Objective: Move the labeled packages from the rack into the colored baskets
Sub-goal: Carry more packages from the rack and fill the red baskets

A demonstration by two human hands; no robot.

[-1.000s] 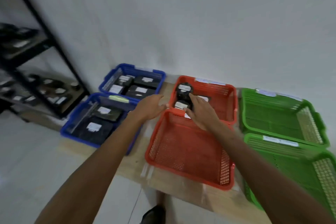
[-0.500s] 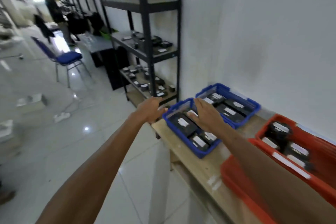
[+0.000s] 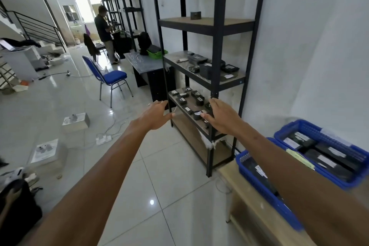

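A tall black rack [image 3: 216, 50] stands against the white wall. Several black packages with white labels [image 3: 182, 99] lie on its low shelf, and more lie on the shelf above [image 3: 207, 67]. My left hand [image 3: 156, 115] and my right hand [image 3: 221, 118] reach out in front of the low shelf, fingers spread and holding nothing. Two blue baskets [image 3: 317, 132] with labeled black packages inside sit on a wooden table [image 3: 251, 211] at the lower right, under my right forearm.
A blue chair [image 3: 110, 78] and a dark desk [image 3: 146, 65] stand left of the rack. A person [image 3: 103, 32] stands further back by other racks. Boxes, a power strip [image 3: 103, 139] and cables lie on the tiled floor at the left.
My view has swung left from the red and green baskets to the rack. Both hands have left the baskets and now reach toward the rack's low shelf.
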